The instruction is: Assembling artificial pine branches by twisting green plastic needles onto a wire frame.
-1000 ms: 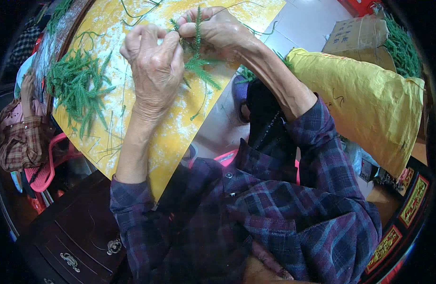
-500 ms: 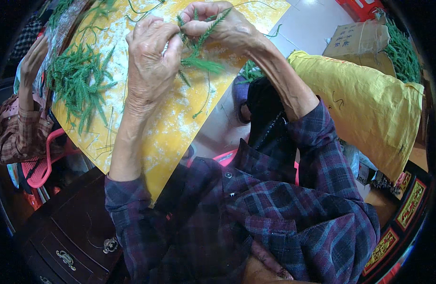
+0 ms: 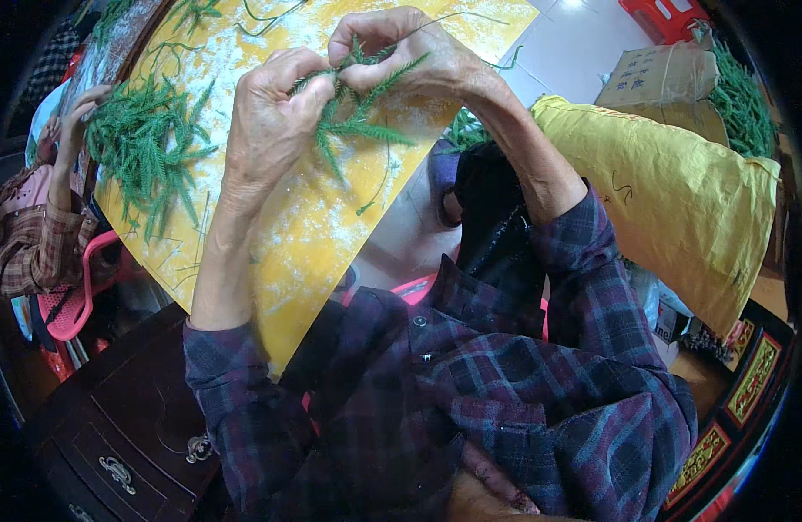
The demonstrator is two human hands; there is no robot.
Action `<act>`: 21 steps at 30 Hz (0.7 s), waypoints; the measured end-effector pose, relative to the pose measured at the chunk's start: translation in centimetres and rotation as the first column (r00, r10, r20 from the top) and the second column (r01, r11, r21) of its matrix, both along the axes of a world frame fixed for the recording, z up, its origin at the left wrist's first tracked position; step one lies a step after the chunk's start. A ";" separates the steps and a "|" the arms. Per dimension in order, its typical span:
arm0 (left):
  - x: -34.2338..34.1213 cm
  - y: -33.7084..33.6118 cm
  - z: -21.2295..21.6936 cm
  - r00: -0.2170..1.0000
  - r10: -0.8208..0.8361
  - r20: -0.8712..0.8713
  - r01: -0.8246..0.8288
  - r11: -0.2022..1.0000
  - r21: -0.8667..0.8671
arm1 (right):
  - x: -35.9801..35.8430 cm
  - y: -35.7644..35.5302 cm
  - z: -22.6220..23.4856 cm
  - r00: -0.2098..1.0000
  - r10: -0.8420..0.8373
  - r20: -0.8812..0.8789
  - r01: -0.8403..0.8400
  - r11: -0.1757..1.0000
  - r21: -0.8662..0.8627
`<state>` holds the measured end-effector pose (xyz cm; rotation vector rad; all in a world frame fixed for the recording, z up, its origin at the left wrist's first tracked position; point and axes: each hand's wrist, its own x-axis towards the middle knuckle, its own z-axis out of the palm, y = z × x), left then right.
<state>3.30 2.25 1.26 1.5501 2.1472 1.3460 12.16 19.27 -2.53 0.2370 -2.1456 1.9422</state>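
So the green sprig (image 3: 359, 117) sat pinched between both hands above the yellow sheet (image 3: 305, 235), its stems fanning down and to the right. The left hand (image 3: 266, 122) and right hand (image 3: 401, 56) met fingertip to fingertip, fingers pressed onto it, though exactly which fingers gripped was hard to make out.

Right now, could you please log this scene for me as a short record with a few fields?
left hand: pinching the green sprigs
right hand: gripping the same sprigs from the other side
work surface: yellow table, tilted in view
loose stock: green pile on the table's left part
other person: a hand at that pile, plaid sleeve
right side: yellow sack, cardboard box
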 end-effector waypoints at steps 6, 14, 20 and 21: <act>-0.3 -0.2 -0.3 0.995 0.032 0.093 -0.027 0.998 -0.048 | 0.0 -0.6 0.2 0.989 -0.112 -0.098 0.117 0.992 0.050; 0.0 -0.6 -0.6 1.000 -0.002 0.020 0.002 1.000 0.025 | 0.3 -0.5 0.7 0.991 -0.079 -0.106 0.101 0.968 0.231; -0.9 -1.1 -0.8 1.000 0.007 0.002 -0.006 0.983 -0.184 | 0.5 -1.0 1.6 0.985 -0.136 -0.108 0.167 0.905 0.392; -0.9 -1.1 -0.8 0.999 0.028 0.025 -0.022 0.975 -0.219 | 0.4 -1.1 1.5 0.985 -0.135 -0.108 0.167 0.905 0.392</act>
